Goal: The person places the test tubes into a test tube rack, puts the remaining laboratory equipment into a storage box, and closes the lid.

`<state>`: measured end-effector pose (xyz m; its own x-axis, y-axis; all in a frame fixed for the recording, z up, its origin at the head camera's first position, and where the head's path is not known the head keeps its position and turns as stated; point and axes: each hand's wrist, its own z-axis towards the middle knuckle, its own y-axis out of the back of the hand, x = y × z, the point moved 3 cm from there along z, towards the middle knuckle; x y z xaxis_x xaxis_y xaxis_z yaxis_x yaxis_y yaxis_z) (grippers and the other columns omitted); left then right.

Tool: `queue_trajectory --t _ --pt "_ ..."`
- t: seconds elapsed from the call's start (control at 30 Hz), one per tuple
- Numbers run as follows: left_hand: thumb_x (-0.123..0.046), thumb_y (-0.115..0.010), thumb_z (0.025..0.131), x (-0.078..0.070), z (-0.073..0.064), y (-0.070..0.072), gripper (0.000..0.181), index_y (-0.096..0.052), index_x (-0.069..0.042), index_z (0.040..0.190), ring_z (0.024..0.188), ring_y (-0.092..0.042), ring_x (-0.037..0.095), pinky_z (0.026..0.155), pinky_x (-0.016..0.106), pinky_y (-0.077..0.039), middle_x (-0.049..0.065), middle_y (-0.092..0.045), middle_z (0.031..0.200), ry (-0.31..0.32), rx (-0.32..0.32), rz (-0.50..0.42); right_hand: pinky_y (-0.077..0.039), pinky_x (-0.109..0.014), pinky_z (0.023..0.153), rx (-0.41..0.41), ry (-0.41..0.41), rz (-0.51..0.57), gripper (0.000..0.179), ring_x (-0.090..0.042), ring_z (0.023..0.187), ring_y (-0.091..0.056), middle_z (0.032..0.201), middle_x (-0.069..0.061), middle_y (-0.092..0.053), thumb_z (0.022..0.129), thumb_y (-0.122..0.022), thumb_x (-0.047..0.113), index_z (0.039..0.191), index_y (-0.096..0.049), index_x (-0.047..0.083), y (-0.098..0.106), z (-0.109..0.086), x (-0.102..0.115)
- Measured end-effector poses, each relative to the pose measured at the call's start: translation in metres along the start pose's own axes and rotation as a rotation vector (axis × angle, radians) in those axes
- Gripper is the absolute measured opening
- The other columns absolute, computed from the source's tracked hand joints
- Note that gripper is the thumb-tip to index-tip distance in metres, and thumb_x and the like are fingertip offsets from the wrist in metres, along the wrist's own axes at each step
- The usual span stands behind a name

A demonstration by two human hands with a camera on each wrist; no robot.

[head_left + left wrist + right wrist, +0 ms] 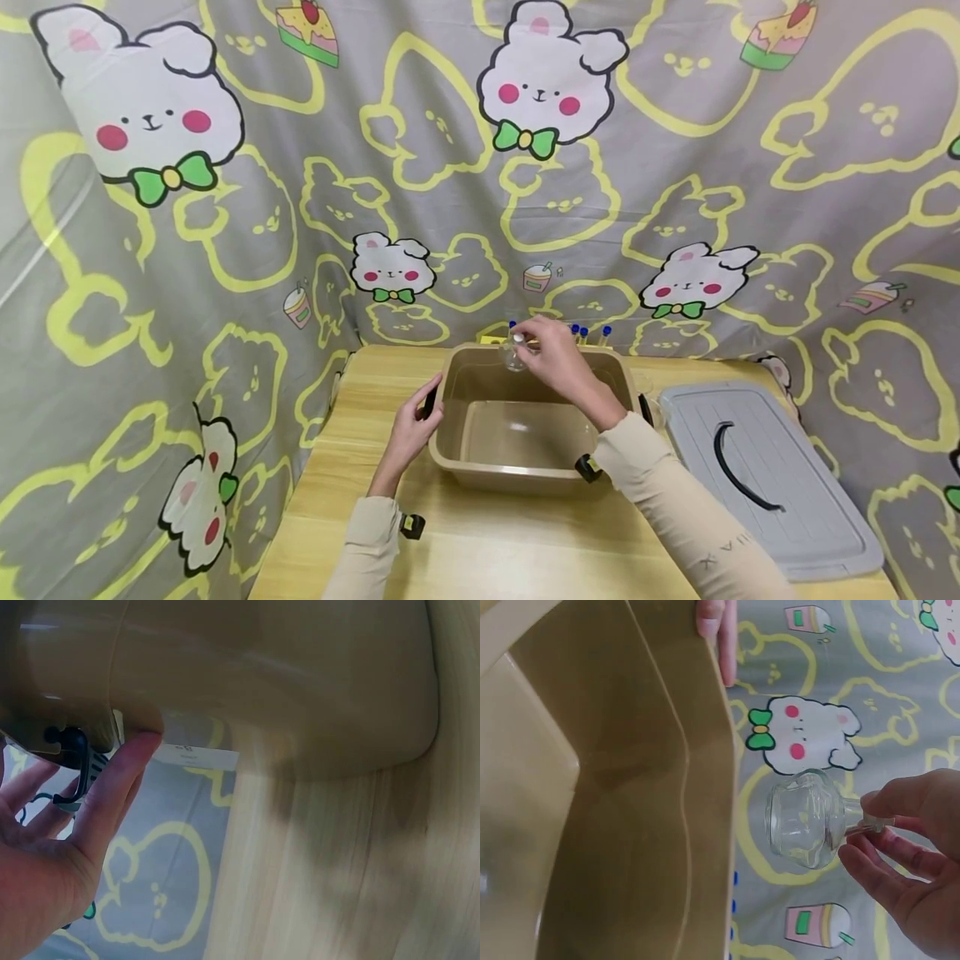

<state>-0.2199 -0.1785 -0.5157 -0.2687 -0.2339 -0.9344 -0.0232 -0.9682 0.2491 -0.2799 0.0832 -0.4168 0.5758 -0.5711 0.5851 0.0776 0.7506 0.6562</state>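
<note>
My right hand pinches a clear glass alcohol lamp by its narrow neck, near its whitish top. In the head view the lamp hangs over the back rim of a brown plastic storage box. My left hand rests against the box's left side, its fingers fairly straight around a black latch. The thumb touches the box wall in the left wrist view. Inside the box, the visible floor is bare.
A grey lid with a black handle lies to the right of the box. Behind the box, several blue-capped tubes stand in a yellow rack, mostly hidden. A patterned curtain encloses the wooden table.
</note>
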Motion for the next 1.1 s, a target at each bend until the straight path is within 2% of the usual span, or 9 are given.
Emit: queue_trajectory --t 0.13,0.3,0.5,0.63,0.8,0.93,1.1 --pt "0.011 -0.061 0.093 0.0 0.002 0.0 0.051 -0.053 0.008 0.144 0.058 -0.059 0.021 0.048 0.018 -0.041 0.032 -0.053 0.143 0.004 0.013 -0.002 -0.062 -0.034 0.076 0.06 -0.014 0.015 0.018 -0.028 0.088 -0.072 0.102 -0.016 -0.072 0.087 -0.075 -0.005 0.105 -0.075 -0.006 -0.013 0.005 -0.004" --pt "0.012 -0.06 0.093 0.0 0.005 0.002 0.052 -0.053 0.008 0.144 0.057 -0.057 0.019 0.047 0.018 -0.04 0.03 -0.053 0.144 -0.009 0.001 -0.013 -0.06 -0.032 0.077 0.147 -0.032 -0.014 0.018 -0.025 0.087 -0.072 0.101 -0.014 -0.072 0.085 -0.077 -0.003 0.104 -0.076 -0.004 -0.031 0.013 -0.009" --pt "0.013 -0.061 0.092 0.0 0.004 0.003 0.052 -0.053 0.01 0.143 0.057 -0.059 0.024 0.047 0.017 -0.042 0.031 -0.053 0.143 -0.007 0.006 -0.029 -0.059 -0.029 0.077 0.276 -0.015 -0.056 0.02 -0.021 0.083 -0.07 0.097 -0.013 -0.075 0.083 -0.074 -0.006 0.103 -0.077 -0.005 -0.057 0.018 -0.018" --pt "0.012 -0.061 0.092 0.0 0.002 0.002 0.052 -0.053 0.009 0.143 0.057 -0.06 0.021 0.046 0.017 -0.041 0.033 -0.055 0.14 -0.006 0.01 -0.023 -0.059 -0.029 0.075 0.329 0.004 -0.076 0.019 -0.02 0.08 -0.069 0.092 -0.012 -0.075 0.082 -0.073 -0.007 0.1 -0.077 -0.004 -0.068 0.019 -0.022" --pt "0.012 -0.06 0.093 0.0 0.004 0.002 0.052 -0.052 0.007 0.145 0.059 -0.059 0.018 0.047 0.018 -0.04 0.031 -0.053 0.144 0.009 0.019 -0.038 -0.058 -0.03 0.071 0.36 0.064 -0.097 0.018 -0.02 0.077 -0.069 0.089 -0.011 -0.075 0.079 -0.073 -0.01 0.095 -0.078 -0.003 -0.076 0.025 -0.026" --pt "0.012 -0.06 0.094 0.001 0.005 0.001 0.053 -0.052 0.007 0.146 0.06 -0.059 0.016 0.047 0.018 -0.041 0.029 -0.051 0.147 0.012 0.025 -0.048 -0.053 -0.03 0.066 0.399 0.137 -0.146 0.013 -0.017 0.069 -0.061 0.079 -0.007 -0.072 0.079 -0.073 -0.012 0.083 -0.077 0.0 -0.086 0.027 -0.028" --pt "0.013 -0.059 0.093 0.002 0.002 0.001 0.052 -0.052 0.008 0.145 0.063 -0.063 0.031 0.048 0.018 -0.043 0.029 -0.05 0.147 0.006 0.025 -0.043 -0.049 -0.031 0.063 0.471 0.212 -0.205 0.015 -0.014 0.064 -0.056 0.072 -0.002 -0.069 0.079 -0.073 -0.011 0.075 -0.074 0.004 -0.102 0.025 -0.029"
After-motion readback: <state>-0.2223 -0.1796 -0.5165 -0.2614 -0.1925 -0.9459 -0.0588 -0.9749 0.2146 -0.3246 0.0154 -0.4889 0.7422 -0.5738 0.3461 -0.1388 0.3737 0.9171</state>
